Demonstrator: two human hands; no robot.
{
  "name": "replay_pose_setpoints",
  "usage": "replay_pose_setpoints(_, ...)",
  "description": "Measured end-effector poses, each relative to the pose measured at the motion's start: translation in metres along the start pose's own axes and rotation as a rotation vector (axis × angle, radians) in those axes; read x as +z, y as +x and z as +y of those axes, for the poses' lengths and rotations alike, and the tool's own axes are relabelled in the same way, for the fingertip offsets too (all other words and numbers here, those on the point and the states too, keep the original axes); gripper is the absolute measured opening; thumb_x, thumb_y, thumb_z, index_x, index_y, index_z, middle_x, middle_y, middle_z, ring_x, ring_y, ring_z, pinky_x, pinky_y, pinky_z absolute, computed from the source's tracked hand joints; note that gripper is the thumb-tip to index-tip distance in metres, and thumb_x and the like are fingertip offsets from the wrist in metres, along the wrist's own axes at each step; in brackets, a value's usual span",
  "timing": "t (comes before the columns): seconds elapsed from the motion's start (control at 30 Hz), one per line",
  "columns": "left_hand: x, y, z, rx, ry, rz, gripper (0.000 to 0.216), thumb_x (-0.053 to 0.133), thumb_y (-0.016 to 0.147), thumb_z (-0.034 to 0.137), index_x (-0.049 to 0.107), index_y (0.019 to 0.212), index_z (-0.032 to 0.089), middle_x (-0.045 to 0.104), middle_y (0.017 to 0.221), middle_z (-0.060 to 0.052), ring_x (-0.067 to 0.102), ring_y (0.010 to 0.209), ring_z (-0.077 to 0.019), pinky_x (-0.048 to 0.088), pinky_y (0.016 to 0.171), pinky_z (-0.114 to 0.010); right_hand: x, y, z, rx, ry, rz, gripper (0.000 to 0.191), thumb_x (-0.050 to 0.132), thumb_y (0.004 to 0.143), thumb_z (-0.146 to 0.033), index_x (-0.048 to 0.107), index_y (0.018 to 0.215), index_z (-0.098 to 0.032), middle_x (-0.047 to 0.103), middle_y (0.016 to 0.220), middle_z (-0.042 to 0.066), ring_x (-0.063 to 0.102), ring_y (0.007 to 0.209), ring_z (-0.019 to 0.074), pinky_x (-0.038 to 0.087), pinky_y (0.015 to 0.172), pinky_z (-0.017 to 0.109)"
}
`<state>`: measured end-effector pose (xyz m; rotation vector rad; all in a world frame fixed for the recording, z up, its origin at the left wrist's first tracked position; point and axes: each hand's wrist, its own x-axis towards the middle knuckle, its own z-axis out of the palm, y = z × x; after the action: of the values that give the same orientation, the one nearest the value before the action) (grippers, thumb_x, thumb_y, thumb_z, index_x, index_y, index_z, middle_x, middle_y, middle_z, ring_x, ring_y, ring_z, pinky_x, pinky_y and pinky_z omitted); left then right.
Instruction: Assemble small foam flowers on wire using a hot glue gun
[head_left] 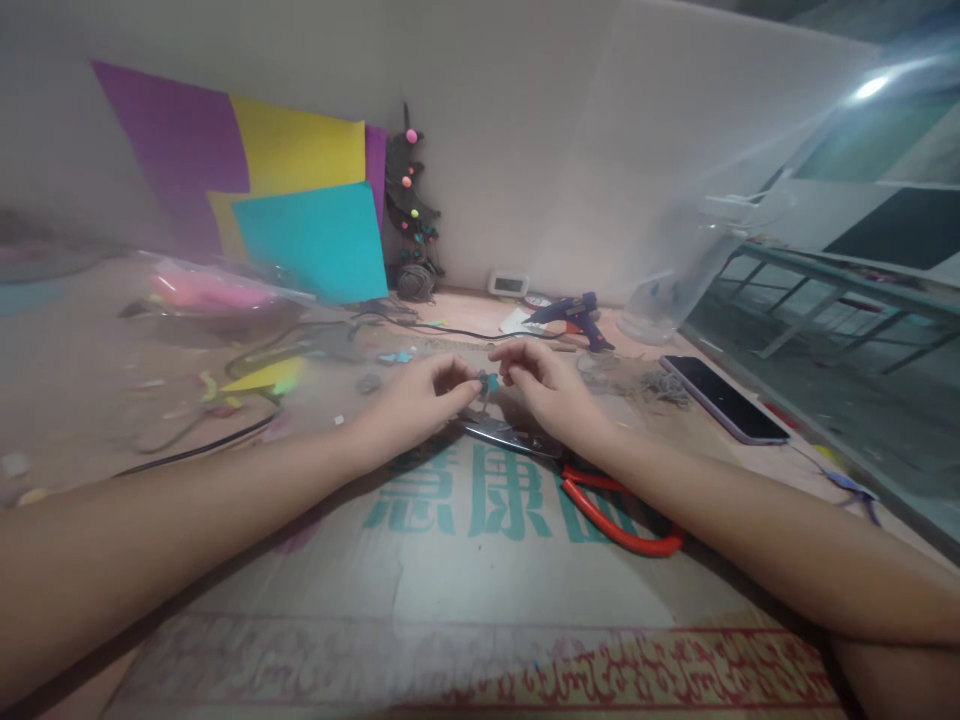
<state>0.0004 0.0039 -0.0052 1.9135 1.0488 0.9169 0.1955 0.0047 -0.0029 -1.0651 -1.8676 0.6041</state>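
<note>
My left hand (427, 395) is closed in a pinch, thumb and forefinger on a small dark and teal piece (491, 382). The piece is too small and blurred to name. Close on its right is my right hand (544, 385), its fingers bent but apart, with nothing visible between them. Beneath both hands lies a pair of scissors with red handles (622, 537), its metal blades partly covered by my right hand. A printed cardboard sheet (465, 590) lies under the scissors.
A blue glue gun (570, 310) lies at the back, near a small white display (508, 283). A phone (724, 400) lies right, beside a clear plastic jug (667, 280). A dark decoration with coloured balls (412, 220) and coloured sheets (307, 240) stand against the wall.
</note>
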Motion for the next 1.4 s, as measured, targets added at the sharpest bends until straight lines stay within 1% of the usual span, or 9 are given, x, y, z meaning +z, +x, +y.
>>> replay_pose_setpoints(0.23,0.0,0.001,-0.004,0.034,0.017,0.003,0.021,0.055,0.088,0.038,0.06,0.086,0.018,0.068,0.077,-0.002,0.062,0.066,-0.0151,0.043,0.055,-0.023,0.001,0.0,0.002,-0.018,-0.014,0.008,0.021,0.049,0.083,-0.012,0.06,0.1,-0.018,0.058,0.089,0.002,0.056,0.084,0.0152,0.045,0.08,0.031)
replay_pose_setpoints(0.47,0.0,0.002,-0.005,0.025,0.017,0.001,0.02,0.055,0.088,0.038,0.06,0.085,0.018,0.068,0.076,-0.002,0.059,0.062,-0.0139,0.041,0.052,-0.023,0.0,0.0,0.005,-0.051,-0.035,-0.01,0.034,0.044,0.076,-0.003,0.061,0.101,-0.018,0.055,0.085,0.001,0.058,0.081,0.015,0.046,0.076,0.03)
replay_pose_setpoints(0.73,0.0,0.002,-0.005,0.033,0.028,0.002,0.021,0.055,0.088,0.038,0.061,0.085,0.018,0.068,0.076,-0.002,0.055,0.058,-0.0125,0.04,0.052,-0.022,-0.002,0.0,-0.003,-0.081,-0.163,0.018,0.026,0.049,0.077,-0.008,0.062,0.097,-0.019,0.053,0.085,0.002,0.054,0.084,0.0167,0.044,0.079,0.032)
replay_pose_setpoints(0.9,0.001,0.002,-0.004,0.045,0.02,0.006,0.019,0.056,0.087,0.036,0.06,0.084,0.018,0.067,0.078,-0.003,0.061,0.07,-0.016,0.045,0.06,-0.025,-0.001,-0.001,-0.002,-0.076,-0.169,0.045,0.029,0.047,0.073,-0.004,0.059,0.094,-0.019,0.051,0.084,0.001,0.052,0.081,0.0158,0.043,0.076,0.03)
replay_pose_setpoints(1.0,0.001,0.002,-0.002,0.026,0.001,0.015,0.019,0.057,0.086,0.036,0.06,0.083,0.017,0.067,0.076,-0.002,0.062,0.07,-0.0163,0.046,0.062,-0.026,-0.001,-0.001,-0.002,-0.029,-0.145,0.055,0.019,0.05,0.08,-0.011,0.059,0.095,-0.019,0.048,0.077,-0.001,0.05,0.074,0.0148,0.042,0.071,0.029)
replay_pose_setpoints(1.07,0.0,0.002,0.0,0.008,-0.025,0.026,0.019,0.058,0.086,0.037,0.059,0.084,0.018,0.067,0.076,-0.002,0.063,0.07,-0.0164,0.047,0.062,-0.026,0.0,-0.001,-0.004,0.0,-0.096,0.051,0.013,0.052,0.086,-0.021,0.059,0.096,-0.019,0.053,0.079,-0.001,0.052,0.073,0.0144,0.043,0.07,0.029)
replay_pose_setpoints(1.17,-0.001,0.003,0.001,-0.011,-0.085,0.057,0.021,0.059,0.085,0.039,0.059,0.084,0.017,0.068,0.077,-0.003,0.064,0.072,-0.0176,0.049,0.065,-0.028,0.0,-0.001,-0.008,0.032,-0.038,0.016,0.018,0.05,0.091,-0.031,0.061,0.098,-0.018,0.063,0.088,0.002,0.057,0.079,0.0149,0.046,0.073,0.029)
replay_pose_setpoints(1.27,-0.002,0.004,0.001,-0.022,-0.142,0.081,0.022,0.062,0.082,0.038,0.058,0.083,0.017,0.067,0.078,-0.003,0.066,0.075,-0.0184,0.051,0.067,-0.029,0.0,0.0,-0.011,0.079,-0.002,-0.028,0.02,0.054,0.09,-0.034,0.064,0.095,-0.018,0.068,0.087,0.003,0.061,0.078,0.0154,0.047,0.072,0.029)
replay_pose_setpoints(1.4,-0.001,0.006,-0.001,-0.032,-0.189,0.065,0.02,0.063,0.081,0.036,0.057,0.086,0.017,0.067,0.081,-0.002,0.066,0.076,-0.0181,0.051,0.07,-0.03,0.001,0.0,-0.012,0.101,-0.005,-0.042,0.017,0.059,0.085,-0.031,0.065,0.089,-0.016,0.069,0.083,0.003,0.061,0.074,0.015,0.047,0.069,0.028)
